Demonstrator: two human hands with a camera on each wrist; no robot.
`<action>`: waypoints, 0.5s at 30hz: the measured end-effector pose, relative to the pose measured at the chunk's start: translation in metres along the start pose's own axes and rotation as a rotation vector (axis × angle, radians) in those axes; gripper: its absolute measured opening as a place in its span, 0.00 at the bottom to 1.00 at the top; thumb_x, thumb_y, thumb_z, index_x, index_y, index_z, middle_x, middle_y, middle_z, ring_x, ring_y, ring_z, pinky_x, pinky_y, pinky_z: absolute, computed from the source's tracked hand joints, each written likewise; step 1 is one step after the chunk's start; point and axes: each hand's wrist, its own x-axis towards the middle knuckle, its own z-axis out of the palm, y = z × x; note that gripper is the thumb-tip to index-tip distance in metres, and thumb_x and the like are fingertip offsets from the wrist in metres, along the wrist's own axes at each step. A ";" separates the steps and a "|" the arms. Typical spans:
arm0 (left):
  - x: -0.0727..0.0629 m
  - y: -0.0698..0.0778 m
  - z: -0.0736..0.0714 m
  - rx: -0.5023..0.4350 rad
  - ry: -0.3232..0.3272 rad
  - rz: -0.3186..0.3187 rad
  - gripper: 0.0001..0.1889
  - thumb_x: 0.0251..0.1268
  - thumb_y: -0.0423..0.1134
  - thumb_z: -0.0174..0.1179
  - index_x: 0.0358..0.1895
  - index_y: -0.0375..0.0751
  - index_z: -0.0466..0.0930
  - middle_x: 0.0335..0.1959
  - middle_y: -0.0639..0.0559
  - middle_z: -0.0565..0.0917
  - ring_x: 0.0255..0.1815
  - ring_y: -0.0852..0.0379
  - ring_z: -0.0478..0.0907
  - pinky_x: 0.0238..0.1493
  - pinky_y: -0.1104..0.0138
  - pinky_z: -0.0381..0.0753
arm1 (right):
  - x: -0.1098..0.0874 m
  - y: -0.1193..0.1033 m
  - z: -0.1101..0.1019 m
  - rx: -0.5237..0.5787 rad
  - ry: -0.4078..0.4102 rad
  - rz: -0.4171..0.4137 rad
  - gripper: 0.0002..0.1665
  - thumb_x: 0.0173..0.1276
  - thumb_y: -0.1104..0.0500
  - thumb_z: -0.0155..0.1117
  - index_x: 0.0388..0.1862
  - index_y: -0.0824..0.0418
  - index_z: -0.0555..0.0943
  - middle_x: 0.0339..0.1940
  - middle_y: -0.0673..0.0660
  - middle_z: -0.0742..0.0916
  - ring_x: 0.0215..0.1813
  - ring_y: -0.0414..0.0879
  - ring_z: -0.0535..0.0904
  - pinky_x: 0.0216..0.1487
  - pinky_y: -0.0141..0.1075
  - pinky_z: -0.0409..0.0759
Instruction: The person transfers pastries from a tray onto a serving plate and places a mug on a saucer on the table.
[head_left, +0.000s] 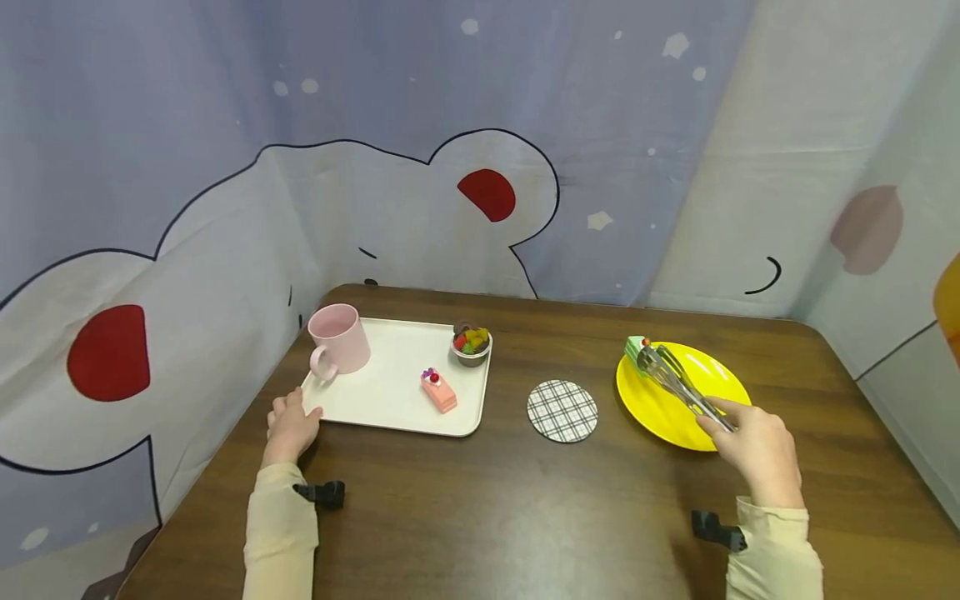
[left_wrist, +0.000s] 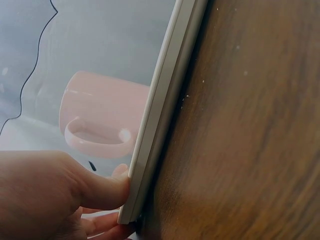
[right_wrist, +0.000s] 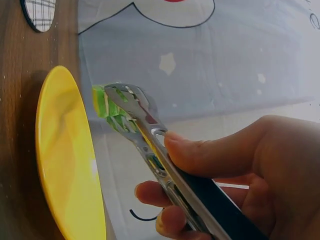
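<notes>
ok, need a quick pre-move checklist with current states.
1. Right hand holds tongs: ok.
2. Tong tips on green cake: ok, one tip either side; grip firmness cannot tell.
3. Green cake off plate: ok, raised above it in the right wrist view.
4. Left hand on tray: ok, thumb and fingers at its near-left corner.
5. Mug upright: ok, at the tray's left end.
6. Green cake over tray: not ok, it is over by the plate.
</notes>
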 end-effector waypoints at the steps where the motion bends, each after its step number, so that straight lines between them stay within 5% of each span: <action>1: 0.000 0.000 0.000 -0.001 0.002 0.001 0.35 0.74 0.40 0.41 0.73 0.21 0.39 0.69 0.19 0.44 0.69 0.22 0.42 0.68 0.35 0.49 | 0.000 0.001 -0.001 -0.003 -0.019 0.008 0.27 0.66 0.51 0.63 0.57 0.67 0.79 0.44 0.75 0.85 0.37 0.67 0.81 0.26 0.44 0.73; 7: -0.001 0.000 0.000 0.003 0.011 0.012 0.35 0.73 0.39 0.42 0.73 0.21 0.39 0.68 0.18 0.45 0.68 0.21 0.43 0.68 0.35 0.50 | -0.001 0.008 -0.006 -0.027 -0.088 0.033 0.28 0.67 0.50 0.61 0.58 0.67 0.79 0.51 0.77 0.82 0.43 0.71 0.80 0.30 0.47 0.75; 15: -0.002 0.001 0.001 0.003 0.010 0.012 0.35 0.74 0.39 0.41 0.73 0.20 0.39 0.68 0.19 0.44 0.68 0.22 0.43 0.68 0.35 0.50 | -0.003 0.012 -0.008 -0.028 -0.133 0.048 0.29 0.66 0.50 0.61 0.59 0.68 0.78 0.52 0.78 0.81 0.38 0.64 0.81 0.27 0.41 0.73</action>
